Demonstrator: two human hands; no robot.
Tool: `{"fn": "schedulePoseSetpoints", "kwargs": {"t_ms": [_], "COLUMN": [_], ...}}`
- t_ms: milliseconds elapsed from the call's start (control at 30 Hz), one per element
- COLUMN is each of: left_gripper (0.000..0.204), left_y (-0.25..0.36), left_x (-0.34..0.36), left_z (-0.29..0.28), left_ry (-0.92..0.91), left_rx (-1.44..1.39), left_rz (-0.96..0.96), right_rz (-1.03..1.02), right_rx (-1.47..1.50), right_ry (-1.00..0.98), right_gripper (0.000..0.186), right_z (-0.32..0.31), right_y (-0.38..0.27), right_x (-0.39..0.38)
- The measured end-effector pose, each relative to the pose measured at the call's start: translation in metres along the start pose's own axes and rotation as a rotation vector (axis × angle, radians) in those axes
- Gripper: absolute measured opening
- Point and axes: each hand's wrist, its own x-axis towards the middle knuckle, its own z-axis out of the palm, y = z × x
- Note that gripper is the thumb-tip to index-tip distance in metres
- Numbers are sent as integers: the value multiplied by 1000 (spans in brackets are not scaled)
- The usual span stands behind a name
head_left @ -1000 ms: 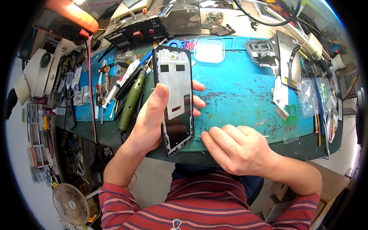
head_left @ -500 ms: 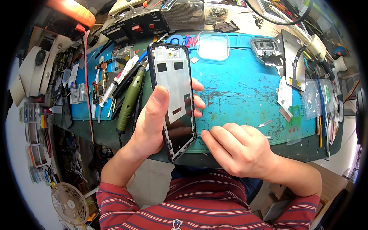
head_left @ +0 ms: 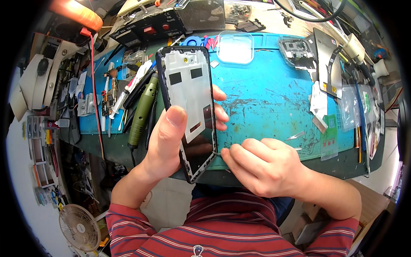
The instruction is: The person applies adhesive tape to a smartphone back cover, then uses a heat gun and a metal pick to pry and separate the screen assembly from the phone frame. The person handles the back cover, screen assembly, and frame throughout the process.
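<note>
My left hand (head_left: 165, 143) is wrapped round a black phone frame (head_left: 182, 96), held tilted above the bench edge, thumb on its near side and fingertips showing past the right edge. Inside the frame are a pale panel with two black squares and a glossy dark lower part. My right hand (head_left: 265, 165) is closed in a pinch on a thin metal tool (head_left: 298, 148), mostly hidden by the fingers. Its fine tip meets or nearly meets the frame's lower right edge; contact is too small to tell.
A blue work mat (head_left: 265, 94) covers the bench. Left of the frame lie a green rotary tool (head_left: 143, 109) and a syringe (head_left: 120, 103). A clear plastic box (head_left: 235, 48) stands behind. Phone parts (head_left: 295, 51) and a green card (head_left: 329, 136) lie to the right.
The phone frame has shifted slightly left and tilted a little. My right hand has moved slightly left, with the tool's tip lower along the frame's edge.
</note>
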Motion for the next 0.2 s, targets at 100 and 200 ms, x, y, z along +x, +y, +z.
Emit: {"fn": "schedulePoseSetpoints", "kwargs": {"t_ms": [100, 200], "left_gripper": [97, 98], "left_y": [1, -1], "left_x": [-3, -3], "left_z": [1, -1], "left_ry": [-18, -46], "left_rx": [15, 16], "left_rz": [28, 43], "right_rz": [18, 32], "right_rx": [67, 151], "right_ry": [30, 67], "right_gripper": [15, 20], "right_z": [4, 6], "right_y": [1, 3], "right_x": [-2, -2]}}
